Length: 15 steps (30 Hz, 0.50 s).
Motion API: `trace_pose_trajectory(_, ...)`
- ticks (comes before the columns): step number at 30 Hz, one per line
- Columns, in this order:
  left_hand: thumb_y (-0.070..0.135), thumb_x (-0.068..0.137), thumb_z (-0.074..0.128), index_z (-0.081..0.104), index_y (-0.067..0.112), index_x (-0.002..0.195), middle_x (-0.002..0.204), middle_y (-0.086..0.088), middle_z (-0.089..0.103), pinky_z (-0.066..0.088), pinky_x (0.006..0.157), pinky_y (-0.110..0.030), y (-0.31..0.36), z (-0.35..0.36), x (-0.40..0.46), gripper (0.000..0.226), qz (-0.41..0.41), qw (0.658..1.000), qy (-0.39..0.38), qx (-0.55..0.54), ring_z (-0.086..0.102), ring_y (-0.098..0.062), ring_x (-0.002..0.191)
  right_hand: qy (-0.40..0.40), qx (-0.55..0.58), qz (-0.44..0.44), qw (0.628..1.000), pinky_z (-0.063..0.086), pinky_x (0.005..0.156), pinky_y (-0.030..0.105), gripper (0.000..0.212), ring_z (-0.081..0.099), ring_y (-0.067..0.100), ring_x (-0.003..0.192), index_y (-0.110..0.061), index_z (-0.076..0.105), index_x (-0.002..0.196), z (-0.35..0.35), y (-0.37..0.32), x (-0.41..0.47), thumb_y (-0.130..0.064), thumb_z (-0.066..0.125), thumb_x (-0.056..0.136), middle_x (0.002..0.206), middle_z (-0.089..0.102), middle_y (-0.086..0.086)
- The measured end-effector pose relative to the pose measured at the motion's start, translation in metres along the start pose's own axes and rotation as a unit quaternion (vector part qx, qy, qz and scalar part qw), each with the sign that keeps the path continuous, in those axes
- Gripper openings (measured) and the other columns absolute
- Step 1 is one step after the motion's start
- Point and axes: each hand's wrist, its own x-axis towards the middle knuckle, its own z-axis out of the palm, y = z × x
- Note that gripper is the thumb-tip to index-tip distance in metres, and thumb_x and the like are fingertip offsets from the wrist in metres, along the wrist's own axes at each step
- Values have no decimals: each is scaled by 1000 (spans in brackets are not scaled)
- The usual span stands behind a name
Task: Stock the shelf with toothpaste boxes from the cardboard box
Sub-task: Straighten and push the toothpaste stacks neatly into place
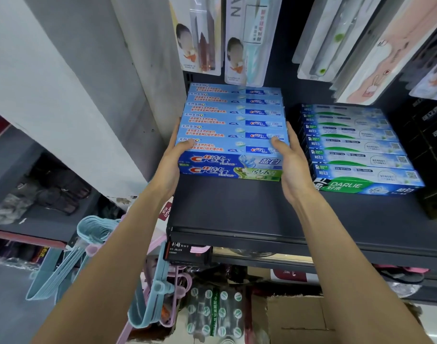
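Two bare forearms, no sleeves or jewellery visible

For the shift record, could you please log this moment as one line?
left hand + right hand: gripping ends | blue Crest toothpaste box stack | on dark metal shelf | beside green-blue Darlie boxes

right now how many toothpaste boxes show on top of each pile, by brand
Crest boxes, top layer, held between left hand and right hand: 6
Darlie boxes, top layer: 6
Total: 12
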Motion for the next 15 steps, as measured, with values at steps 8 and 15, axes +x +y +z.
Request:
trace_pose_trajectory(8, 40, 91, 55, 37, 32, 139, 117, -5, 67, 59, 71, -37, 44, 5, 39, 52, -92, 994, -38, -36, 71, -25, 92, -11, -125, -41, 991, 47, 98, 29, 70, 57, 4, 112, -27, 23, 148, 1, -17, 14, -11, 59, 91, 127, 53, -17)
trace_pose_trajectory(15, 28, 94, 54, 53, 29, 120, 101, -4, 70, 59, 59, -32, 45, 9, 50, 27, -118, 990, -36, -63, 72, -21, 78, -20, -180, -47, 982, 42, 106, 42, 76, 45, 15, 130, -27, 20, 149, 0, -8, 24, -26, 64, 88, 149, 37, -5)
